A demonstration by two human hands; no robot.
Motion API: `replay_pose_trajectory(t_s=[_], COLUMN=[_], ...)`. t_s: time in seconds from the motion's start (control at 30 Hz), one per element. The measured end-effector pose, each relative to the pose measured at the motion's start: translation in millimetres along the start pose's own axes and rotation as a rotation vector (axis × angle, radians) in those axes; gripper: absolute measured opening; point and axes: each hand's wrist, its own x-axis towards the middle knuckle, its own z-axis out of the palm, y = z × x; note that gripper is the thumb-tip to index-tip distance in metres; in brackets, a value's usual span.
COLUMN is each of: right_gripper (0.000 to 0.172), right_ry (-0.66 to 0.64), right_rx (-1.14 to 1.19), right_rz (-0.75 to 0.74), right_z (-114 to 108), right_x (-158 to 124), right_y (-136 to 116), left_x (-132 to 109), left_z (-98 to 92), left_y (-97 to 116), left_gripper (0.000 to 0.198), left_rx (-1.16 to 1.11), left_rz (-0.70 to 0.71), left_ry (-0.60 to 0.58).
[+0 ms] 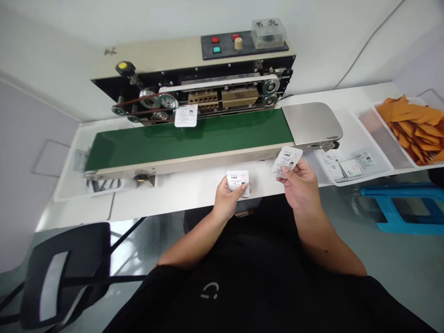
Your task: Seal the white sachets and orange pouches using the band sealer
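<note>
At the far left, a black chair back (pixel 65 273) stood off the white surface (pixel 180 189), apparently leaving the work area free. A green conveyor belt (pixel 189 138) ran along the front of a band sealer (pixel 194 60), seemingly aligned so that a packet could travel past its pulleys and heating blocks. A white sachet (pixel 186 115) stood upright at the sealer's rollers, its top edge apparently caught between the bands. The left grip (pixel 227 200) was closed, pinching a printed sachet (pixel 237 181) between thumb and fingers, its printed face turned upward, perhaps for checking. The right grip (pixel 300 182) was also closed, holding a second sachet (pixel 287 162) tilted by its lower end, which left most of the printing uncovered. Further right, a white tray (pixel 376 173) held loose sachets (pixel 350 167) within easy reach, beside a tray of orange packets (pixel 409 125). A blue stool (pixel 395 208) stood on the floor (pixel 409 273) below.
</note>
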Motion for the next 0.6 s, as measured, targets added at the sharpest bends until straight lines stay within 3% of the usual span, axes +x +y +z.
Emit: replay_pose_trajectory(t_s=[0.17,0.27,0.37,0.6], right_gripper=[0.029,0.03,0.031,0.02], right_ry=[0.008,-0.031,-0.051,0.104], right_rx=[-0.175,-0.216,-0.242,-0.353], right_rz=[-0.127,-0.13,-0.083,0.054], right_z=[2,-1,-1,19], right_x=[6,25,61,148], right_y=[-14,-32,-59,-105], left_x=[6,10,14,25], left_z=[-7.2,-14.3,-21.6,-28.4], left_y=[-2,-2,-2,1], left_gripper=[0.059,0.058,0.058,0.057], left_rx=[0.024,0.026,0.031,0.006], left_rz=[0.017,0.018,0.005,0.001], left_ry=[0.005,0.016,0.024,0.044])
